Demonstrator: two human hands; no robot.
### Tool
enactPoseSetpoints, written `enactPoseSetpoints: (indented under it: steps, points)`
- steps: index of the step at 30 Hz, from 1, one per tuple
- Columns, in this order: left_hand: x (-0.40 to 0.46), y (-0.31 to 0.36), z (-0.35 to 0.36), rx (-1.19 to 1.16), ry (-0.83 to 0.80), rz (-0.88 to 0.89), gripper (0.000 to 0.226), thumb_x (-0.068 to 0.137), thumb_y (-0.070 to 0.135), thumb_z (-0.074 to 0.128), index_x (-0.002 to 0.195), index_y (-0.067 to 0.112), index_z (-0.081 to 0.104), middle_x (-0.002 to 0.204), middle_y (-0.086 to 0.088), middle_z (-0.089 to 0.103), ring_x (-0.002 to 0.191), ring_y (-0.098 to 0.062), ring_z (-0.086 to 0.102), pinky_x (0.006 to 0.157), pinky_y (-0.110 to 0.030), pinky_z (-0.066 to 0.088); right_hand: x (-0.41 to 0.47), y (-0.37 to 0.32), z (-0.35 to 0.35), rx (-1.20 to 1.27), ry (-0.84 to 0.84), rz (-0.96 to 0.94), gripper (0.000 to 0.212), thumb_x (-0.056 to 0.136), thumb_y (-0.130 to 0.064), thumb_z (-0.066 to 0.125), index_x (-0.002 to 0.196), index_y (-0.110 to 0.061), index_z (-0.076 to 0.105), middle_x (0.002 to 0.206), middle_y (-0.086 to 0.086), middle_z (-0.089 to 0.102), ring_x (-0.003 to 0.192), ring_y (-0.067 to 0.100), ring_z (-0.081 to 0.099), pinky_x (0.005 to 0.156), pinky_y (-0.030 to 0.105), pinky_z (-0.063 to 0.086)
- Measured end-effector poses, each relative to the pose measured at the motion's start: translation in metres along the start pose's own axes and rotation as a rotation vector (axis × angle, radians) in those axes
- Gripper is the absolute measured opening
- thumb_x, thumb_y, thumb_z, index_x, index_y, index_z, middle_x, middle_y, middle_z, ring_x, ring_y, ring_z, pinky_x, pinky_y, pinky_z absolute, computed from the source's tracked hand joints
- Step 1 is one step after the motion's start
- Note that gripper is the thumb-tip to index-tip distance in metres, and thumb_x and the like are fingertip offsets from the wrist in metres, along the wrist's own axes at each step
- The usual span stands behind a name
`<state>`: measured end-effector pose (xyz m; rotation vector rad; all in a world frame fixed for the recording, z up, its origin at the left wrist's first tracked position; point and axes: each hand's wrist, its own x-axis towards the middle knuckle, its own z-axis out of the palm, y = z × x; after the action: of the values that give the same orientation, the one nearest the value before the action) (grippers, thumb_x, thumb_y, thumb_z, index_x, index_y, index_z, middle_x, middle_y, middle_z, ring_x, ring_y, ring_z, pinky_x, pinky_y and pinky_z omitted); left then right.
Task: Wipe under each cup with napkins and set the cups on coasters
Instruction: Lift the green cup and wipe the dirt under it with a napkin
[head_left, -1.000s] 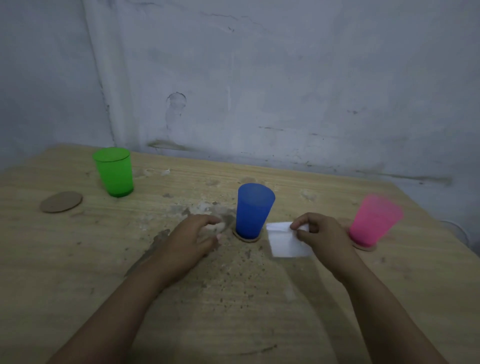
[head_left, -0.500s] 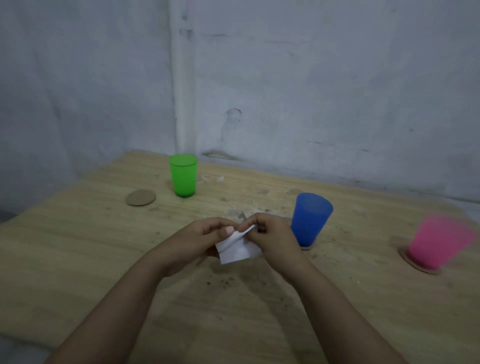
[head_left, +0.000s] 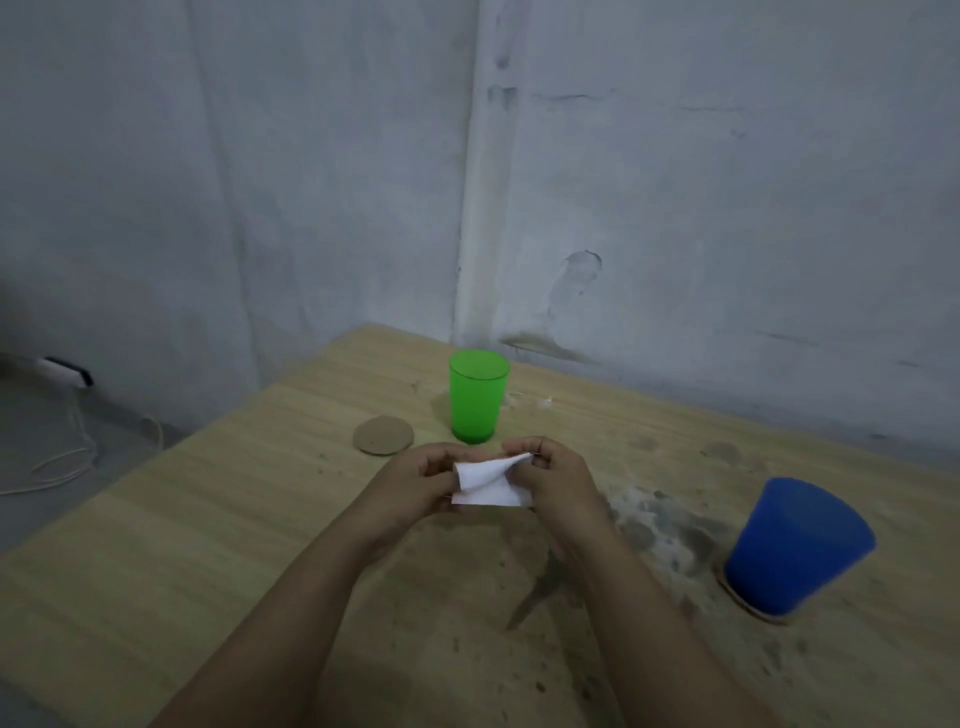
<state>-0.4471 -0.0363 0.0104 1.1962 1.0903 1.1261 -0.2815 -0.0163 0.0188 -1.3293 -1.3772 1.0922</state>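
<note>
Two hands — left (head_left: 415, 486), right (head_left: 553, 480) — pinch napkin (head_left: 488, 486) mid-frame; green cup (head_left: 477, 396) above, beside bare coaster (head_left: 383, 435).

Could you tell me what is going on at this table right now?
A person holds a white napkin between the left hand and right hand, above the wooden table. The blue cup already sits on a coaster. The green cup stands on bare wood, beside an unused coaster.
</note>
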Motion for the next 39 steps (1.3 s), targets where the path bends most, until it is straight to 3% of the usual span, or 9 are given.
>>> enactPoseSetpoints:
  steps: [6, 11, 14, 16, 21, 28, 32, 36, 39]
  points:
    - [0.041, -0.003, -0.009, 0.044, -0.01, 0.023, 0.019, 0.09, 0.005, 0.058, 0.1, 0.016, 0.069, 0.092, 0.002, 0.075, 0.086, -0.013, 0.07, 0.076, -0.027, 0.057, 0.031, 0.012, 0.015, -0.081, -0.047, -0.074, 0.037, 0.077, 0.0, 0.069, 0.108, -0.016, 0.058, 0.101, -0.001, 0.065, 0.089, 0.016, 0.061, 0.068, 0.014, 0.05]
    - [0.065, -0.009, -0.015, 0.186, 0.195, 0.095, 0.022, 0.089, -0.001, 0.051, 0.082, 0.01, 0.069, 0.06, -0.004, 0.062, 0.047, -0.016, 0.053, 0.044, -0.026, 0.043, 0.057, 0.027, 0.013, 0.276, 0.111, 0.122, 0.028, 0.078, -0.004, 0.068, 0.099, -0.021, 0.06, 0.112, 0.01, 0.065, 0.099, 0.029, 0.063, 0.085, 0.046, 0.054]
    - [0.077, -0.014, -0.031, 0.117, 0.471, 0.209, 0.032, 0.08, -0.004, 0.045, 0.068, 0.018, 0.065, 0.056, -0.005, 0.055, 0.047, -0.018, 0.043, 0.048, -0.024, 0.033, 0.072, 0.03, 0.005, 0.581, 0.227, 0.224, 0.029, 0.083, 0.001, 0.06, 0.108, -0.012, 0.057, 0.111, 0.013, 0.061, 0.096, 0.03, 0.061, 0.075, 0.04, 0.055]
    - [0.084, -0.013, -0.032, 0.103, 0.539, 0.259, 0.026, 0.074, 0.002, 0.047, 0.068, 0.022, 0.063, 0.062, -0.001, 0.055, 0.054, -0.018, 0.044, 0.051, -0.025, 0.033, 0.079, 0.029, 0.001, 0.661, 0.338, 0.223, 0.016, 0.084, 0.0, 0.058, 0.094, -0.011, 0.059, 0.107, 0.012, 0.062, 0.085, 0.026, 0.061, 0.066, 0.035, 0.052]
    - [0.103, -0.012, -0.017, 0.155, 0.536, 0.323, 0.036, 0.072, -0.005, 0.045, 0.082, 0.029, 0.053, 0.088, 0.003, 0.058, 0.087, -0.018, 0.057, 0.07, -0.014, 0.043, 0.09, 0.025, 0.002, 0.693, 0.551, 0.216, 0.011, 0.085, -0.007, 0.061, 0.079, -0.015, 0.058, 0.083, 0.004, 0.061, 0.07, 0.02, 0.058, 0.06, 0.032, 0.049]
    - [0.111, -0.028, -0.002, 0.299, 0.349, 0.46, 0.07, 0.067, 0.026, 0.056, 0.131, 0.03, 0.027, 0.129, -0.002, 0.043, 0.122, -0.01, 0.042, 0.101, -0.012, 0.03, 0.1, 0.037, 0.009, 0.511, 0.597, 0.136, 0.006, 0.085, -0.018, 0.058, 0.09, -0.021, 0.057, 0.092, 0.001, 0.064, 0.088, 0.028, 0.063, 0.08, 0.047, 0.055]
    - [0.112, -0.028, 0.006, 0.397, 0.312, 0.422, 0.086, 0.072, 0.037, 0.076, 0.131, 0.043, 0.015, 0.133, 0.012, 0.036, 0.121, 0.001, 0.037, 0.088, 0.002, 0.028, 0.102, 0.033, 0.007, 0.69, 0.548, 0.148, 0.009, 0.094, -0.013, 0.05, 0.089, -0.014, 0.058, 0.082, -0.001, 0.062, 0.074, 0.018, 0.059, 0.071, 0.034, 0.05]
    - [0.114, -0.029, 0.01, 0.437, 0.33, 0.364, 0.104, 0.07, 0.034, 0.08, 0.142, 0.038, 0.006, 0.126, 0.015, 0.04, 0.112, -0.001, 0.044, 0.085, -0.017, 0.038, 0.104, 0.025, 0.007, 0.965, 0.487, 0.181, 0.009, 0.097, -0.01, 0.045, 0.094, -0.013, 0.053, 0.084, 0.001, 0.06, 0.071, 0.014, 0.059, 0.058, 0.029, 0.049]
    - [0.117, -0.03, 0.009, 0.434, 0.363, 0.335, 0.104, 0.073, 0.023, 0.078, 0.145, 0.033, 0.004, 0.115, 0.015, 0.044, 0.1, -0.001, 0.048, 0.077, -0.014, 0.038, 0.106, 0.028, 0.009, 1.035, 0.399, 0.159, 0.013, 0.097, -0.013, 0.045, 0.09, -0.017, 0.055, 0.091, 0.001, 0.062, 0.079, 0.015, 0.061, 0.065, 0.034, 0.052]
